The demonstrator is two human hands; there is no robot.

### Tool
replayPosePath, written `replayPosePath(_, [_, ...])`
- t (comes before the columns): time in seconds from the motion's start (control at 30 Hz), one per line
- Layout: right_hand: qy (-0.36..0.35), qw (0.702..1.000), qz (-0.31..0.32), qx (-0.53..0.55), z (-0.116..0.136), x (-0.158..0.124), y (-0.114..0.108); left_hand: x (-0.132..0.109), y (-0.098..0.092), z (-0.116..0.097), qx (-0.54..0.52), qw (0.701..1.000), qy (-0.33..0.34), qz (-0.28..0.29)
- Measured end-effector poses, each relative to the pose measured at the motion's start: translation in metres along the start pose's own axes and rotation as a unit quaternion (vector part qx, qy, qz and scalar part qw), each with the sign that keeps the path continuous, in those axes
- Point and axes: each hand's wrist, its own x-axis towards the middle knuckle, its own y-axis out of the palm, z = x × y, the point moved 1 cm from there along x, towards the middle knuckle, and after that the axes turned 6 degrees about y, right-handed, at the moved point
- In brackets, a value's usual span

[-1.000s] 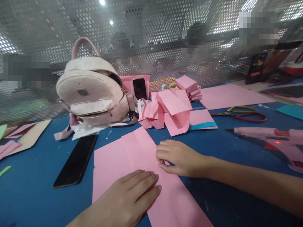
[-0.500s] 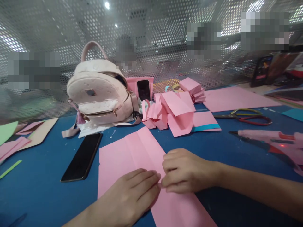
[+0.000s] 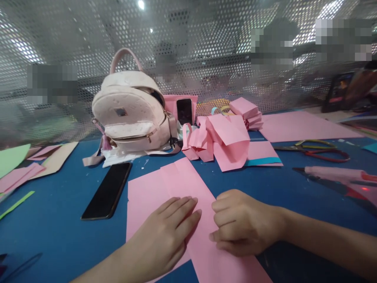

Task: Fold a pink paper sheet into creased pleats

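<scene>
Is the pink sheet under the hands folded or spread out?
Pink sheet: spread flat on the blue table, with lengthwise creases; left hand lies flat on it, right hand curled at a crease. Doubled layers: cannot tell.

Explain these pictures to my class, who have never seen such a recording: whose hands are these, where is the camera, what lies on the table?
No machine here: a person's two bare hands, filmed by a head-worn camera looking down. Every picture comes from it. The left hand lies flat and open on a creased pink paper sheet; the right hand rests curled on it. On the blue table lie a black phone, a pale pink backpack, folded pink paper, scissors and a glue gun.
</scene>
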Motion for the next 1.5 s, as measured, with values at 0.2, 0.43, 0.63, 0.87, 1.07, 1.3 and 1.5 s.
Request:
replayPosePath(0.2, [-0.004, 1.0, 0.007, -0.019, 0.001, 0.001, -0.003, 0.0, 0.001, 0.0, 0.009, 1.0, -0.002, 0.019])
replayPosePath(0.43, [-0.071, 0.993, -0.019, -0.092, 0.011, -0.002, -0.001, 0.0, -0.002, 0.001, -0.012, 0.998, -0.008, 0.065])
replayPosePath(0.63, [-0.105, 0.986, 0.034, -0.121, 0.018, -0.007, -0.001, -0.002, 0.0, 0.002, -0.014, 0.997, -0.008, 0.072])
replayPosePath(0.87, [-0.036, 0.992, 0.095, -0.072, 0.043, -0.018, -0.009, -0.003, 0.001, 0.003, -0.018, 0.998, 0.0, 0.067])
replayPosePath(1.07, [-0.026, 0.995, 0.093, -0.033, 0.046, -0.016, -0.009, -0.004, 0.002, 0.005, -0.03, 0.998, -0.003, 0.059])
replayPosePath(1.3, [-0.036, 0.998, -0.011, 0.054, 0.042, -0.027, -0.001, -0.003, -0.001, 0.001, -0.026, 0.995, 0.043, 0.082])
replayPosePath(1.5, [0.018, 0.985, -0.061, 0.159, 0.037, -0.034, 0.001, 0.002, 0.001, -0.014, 0.01, 0.989, 0.136, 0.063])
